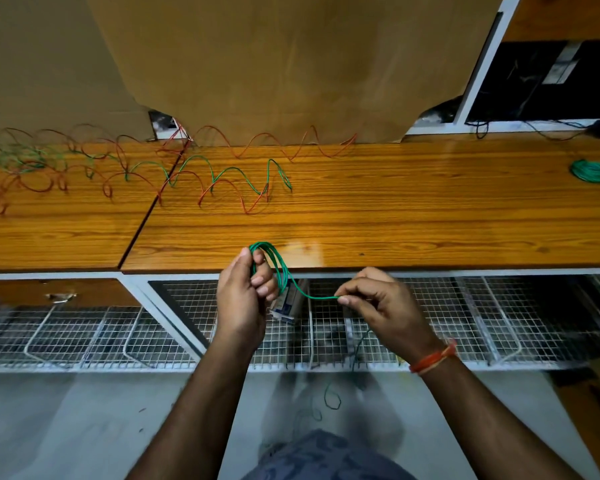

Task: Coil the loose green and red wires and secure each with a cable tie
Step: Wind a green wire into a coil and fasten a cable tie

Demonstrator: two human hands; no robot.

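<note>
Left hand (240, 296) around green wire (274, 263) loops, right hand (378, 303) pinching strand

On my wooden bench (395, 216) lie loose red wires (222, 188) and green wires (243, 171) tangled at left, one coiled green bundle (592, 170) far right.

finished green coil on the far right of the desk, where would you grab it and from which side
Grip the green coil across its bundled rim, on the near side, coming down from above. It lies flat on the desk, apart from the loose wires, so a pinch over one side of the ring should lift all the turns together.
</note>
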